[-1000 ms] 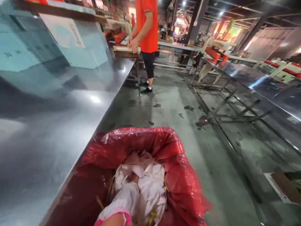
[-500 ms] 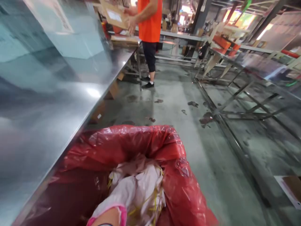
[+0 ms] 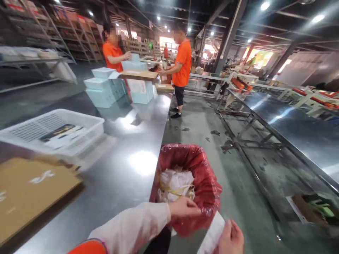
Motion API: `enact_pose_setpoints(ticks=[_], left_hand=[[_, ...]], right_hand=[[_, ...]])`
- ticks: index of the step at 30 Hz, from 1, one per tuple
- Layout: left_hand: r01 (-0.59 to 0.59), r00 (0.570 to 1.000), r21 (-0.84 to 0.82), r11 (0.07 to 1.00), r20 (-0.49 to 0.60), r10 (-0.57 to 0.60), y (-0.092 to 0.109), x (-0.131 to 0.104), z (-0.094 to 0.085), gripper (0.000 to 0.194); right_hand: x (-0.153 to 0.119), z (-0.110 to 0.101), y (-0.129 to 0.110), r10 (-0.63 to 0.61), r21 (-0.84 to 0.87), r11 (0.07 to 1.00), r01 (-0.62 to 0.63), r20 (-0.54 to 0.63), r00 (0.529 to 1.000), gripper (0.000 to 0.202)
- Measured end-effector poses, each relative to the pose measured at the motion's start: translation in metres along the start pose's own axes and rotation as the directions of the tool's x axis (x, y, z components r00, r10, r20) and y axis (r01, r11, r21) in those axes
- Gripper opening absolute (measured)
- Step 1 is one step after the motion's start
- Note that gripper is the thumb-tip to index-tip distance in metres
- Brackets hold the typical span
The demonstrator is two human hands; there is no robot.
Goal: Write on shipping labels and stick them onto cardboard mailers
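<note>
Over the near rim of a bin lined with a red plastic bag (image 3: 209,176), my left hand (image 3: 185,208) is closed, its fingertips pinched together; what they hold, if anything, is too small to make out. A white sleeve covers that forearm. To its right, my right hand (image 3: 231,238) grips a white strip (image 3: 213,233), which looks like paper or cloth. Crumpled white material (image 3: 177,181) with yellow strands lies inside the bin.
A metal table (image 3: 116,180) on the left bears a brown cardboard box (image 3: 34,194), a white basket (image 3: 90,135) and pale blue boxes (image 3: 102,93). Two people in orange shirts stand at its far end. Another metal table (image 3: 299,130) is at right.
The view has tilted up and moved back from the bin. The gloved or sleeved arm has come up out of the bin, and my right hand with the white strip has come into view.
</note>
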State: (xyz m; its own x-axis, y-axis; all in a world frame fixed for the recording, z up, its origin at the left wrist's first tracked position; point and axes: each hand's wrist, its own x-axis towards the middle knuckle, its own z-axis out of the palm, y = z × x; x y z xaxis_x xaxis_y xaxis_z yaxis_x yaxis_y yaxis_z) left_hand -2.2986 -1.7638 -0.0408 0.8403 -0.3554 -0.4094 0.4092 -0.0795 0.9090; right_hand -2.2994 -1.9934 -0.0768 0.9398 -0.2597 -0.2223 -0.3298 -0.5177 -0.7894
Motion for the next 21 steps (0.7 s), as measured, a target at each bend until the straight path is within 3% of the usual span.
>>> enact_pose_setpoints(ticks=[3, 5, 6, 7, 8, 10, 11, 12, 13, 14, 17, 21], left_hand=[[0.013, 0.995, -0.048, 0.999, -0.103, -0.018, 0.000, -0.097, 0.046, 0.039], [0.059, 0.965, -0.021, 0.998, -0.254, -0.062, 0.004, -0.154, 0.054, 0.025], [0.087, 0.945, 0.031, 0.996, -0.318, -0.073, 0.008, -0.180, 0.052, 0.019], [0.104, 0.932, 0.103, 0.989, -0.357, -0.061, 0.013, -0.204, 0.047, 0.016], [0.112, 0.928, 0.170, 0.979, -0.369, -0.042, 0.019, -0.228, 0.041, 0.013], [0.105, 0.938, 0.234, 0.967, -0.345, -0.018, 0.028, -0.272, 0.026, 0.010], [0.088, 0.945, 0.213, 0.973, -0.325, -0.014, 0.031, -0.293, 0.019, 0.010], [0.059, 0.951, 0.154, 0.986, -0.310, -0.009, 0.033, -0.312, 0.012, 0.009], [0.022, 0.954, 0.069, 0.997, -0.301, 0.000, 0.032, -0.331, 0.005, 0.008], [-0.019, 0.955, -0.024, 1.000, -0.296, 0.011, 0.030, -0.350, -0.002, 0.010], [-0.135, 0.955, -0.276, 0.952, -0.291, 0.051, 0.015, -0.404, -0.026, 0.026], [-0.197, 0.953, -0.472, 0.859, -0.299, 0.054, -0.012, -0.481, -0.064, 0.032]], right_hand=[[-0.053, 0.016, -0.050, -0.066, 0.184, 0.978, 0.094, -0.157, 0.985, 0.070], [-0.092, 0.020, -0.086, -0.247, 0.166, 0.950, 0.265, -0.125, 0.961, 0.066], [-0.113, 0.020, -0.103, -0.392, 0.101, 0.910, 0.402, -0.107, 0.914, 0.063], [-0.134, 0.018, -0.121, -0.562, 0.017, 0.825, 0.564, -0.076, 0.824, 0.058], [-0.156, 0.015, -0.138, -0.731, -0.060, 0.681, 0.729, -0.010, 0.682, 0.053], [-0.200, 0.010, -0.173, -0.918, -0.074, 0.307, 0.949, 0.241, 0.315, 0.044], [-0.220, 0.008, -0.189, -0.906, 0.011, 0.169, 0.986, 0.396, 0.151, 0.040], [-0.238, 0.009, -0.204, -0.841, 0.123, 0.108, 0.987, 0.540, 0.024, 0.035], [-0.254, 0.011, -0.218, -0.756, 0.217, 0.120, 0.969, 0.652, -0.052, 0.030], [-0.269, 0.016, -0.231, -0.675, 0.272, 0.184, 0.945, 0.734, -0.080, 0.026], [-0.306, 0.039, -0.260, -0.525, 0.308, 0.397, 0.865, 0.849, -0.061, 0.026], [-0.363, 0.087, -0.287, -0.458, 0.352, 0.497, 0.793, 0.883, -0.105, 0.028]])
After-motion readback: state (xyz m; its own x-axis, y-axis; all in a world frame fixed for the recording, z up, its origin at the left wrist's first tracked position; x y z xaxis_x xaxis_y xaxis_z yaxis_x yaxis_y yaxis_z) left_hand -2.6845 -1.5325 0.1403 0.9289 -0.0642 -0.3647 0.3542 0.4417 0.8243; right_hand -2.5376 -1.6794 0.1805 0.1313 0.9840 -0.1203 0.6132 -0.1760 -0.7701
